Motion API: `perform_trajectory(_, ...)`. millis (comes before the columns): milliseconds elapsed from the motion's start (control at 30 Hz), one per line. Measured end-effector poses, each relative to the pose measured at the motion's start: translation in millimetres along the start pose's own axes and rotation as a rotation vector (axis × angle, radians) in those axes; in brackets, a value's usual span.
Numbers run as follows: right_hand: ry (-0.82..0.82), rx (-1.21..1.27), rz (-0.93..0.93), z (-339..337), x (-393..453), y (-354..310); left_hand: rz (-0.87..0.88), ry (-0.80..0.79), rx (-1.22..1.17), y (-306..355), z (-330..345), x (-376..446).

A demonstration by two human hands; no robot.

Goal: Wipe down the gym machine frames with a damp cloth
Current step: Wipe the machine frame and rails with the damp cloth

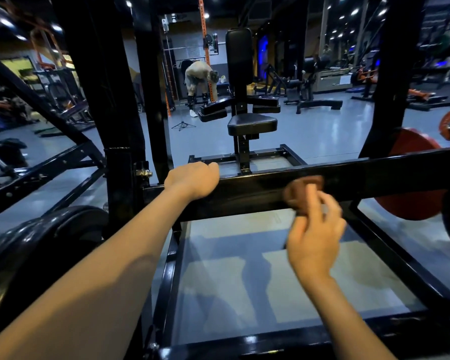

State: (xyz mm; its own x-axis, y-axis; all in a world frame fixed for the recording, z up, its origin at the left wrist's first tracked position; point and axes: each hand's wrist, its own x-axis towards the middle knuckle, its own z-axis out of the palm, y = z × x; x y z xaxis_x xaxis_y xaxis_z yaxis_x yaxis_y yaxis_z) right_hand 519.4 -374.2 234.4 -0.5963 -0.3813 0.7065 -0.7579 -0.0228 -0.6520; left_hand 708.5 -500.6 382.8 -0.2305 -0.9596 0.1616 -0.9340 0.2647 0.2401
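A black steel crossbar (257, 189) of the gym machine runs across the middle of the view. My left hand (192, 179) grips its top edge at the left, fingers curled over the far side. My right hand (315, 229) is blurred by motion and pinches a brown cloth (303, 189) against the front face of the crossbar, right of centre. Below the bar, a black rectangular base frame (172, 255) surrounds a patch of grey floor.
A black upright post (120, 126) stands at the left. Black weight plates (44, 245) sit at lower left, orange plates (413, 178) at right. A black seat with back pad (250, 123) stands beyond the bar. A person (198, 79) bends over farther back.
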Motion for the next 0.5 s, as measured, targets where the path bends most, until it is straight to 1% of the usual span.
perform_trajectory(67, 0.143, 0.057, 0.272, -4.1, 12.0, 6.4, -0.011, 0.005, -0.01, 1.7, -0.9, -2.0)
perform_trajectory(100, 0.174, 0.07, 0.327, -0.1, 13.7, 0.4, -0.018, 0.003, -0.016, 2.6, -1.8, -2.6)
perform_trajectory(133, 0.173, 0.065, 0.31, 5.7, 10.8, -10.9, -0.023, 0.0, -0.016, 3.1, -2.1, -2.8)
perform_trajectory(167, 0.151, 0.056, 0.237, 12.8, 3.3, -24.6, -0.029, -0.005, -0.014, 3.1, -2.4, -3.1)
perform_trajectory(200, 0.11, 0.051, 0.127, 21.1, -7.5, -38.3, -0.032, -0.008, -0.013, 2.5, -2.4, -2.4)
perform_trajectory(300, -0.132, 0.013, -0.24, 39.1, -38.8, -76.5, -0.021, -0.001, -0.008, 0.1, -2.8, -1.6)
perform_trajectory(367, -0.263, -0.022, -0.468, 39.3, -41.3, -86.2, -0.014, 0.008, -0.001, -0.9, -3.8, -3.7)
perform_trajectory(400, -0.289, -0.044, -0.558, 35.7, -33.3, -81.5, -0.005, 0.01, 0.004, -0.9, -4.3, -4.7)
perform_trajectory(433, -0.289, -0.067, -0.609, 30.0, -22.6, -72.4, -0.004, 0.008, 0.004, -0.2, -5.5, -6.0)
perform_trajectory(467, -0.269, -0.085, -0.597, 23.0, -11.1, -58.7, -0.004, 0.003, 0.001, 0.0, -5.3, -7.0)
perform_trajectory(500, -0.225, -0.098, -0.518, 14.0, 0.8, -41.7, 0.0, 0.001, -0.007, 0.7, -6.0, -8.5)
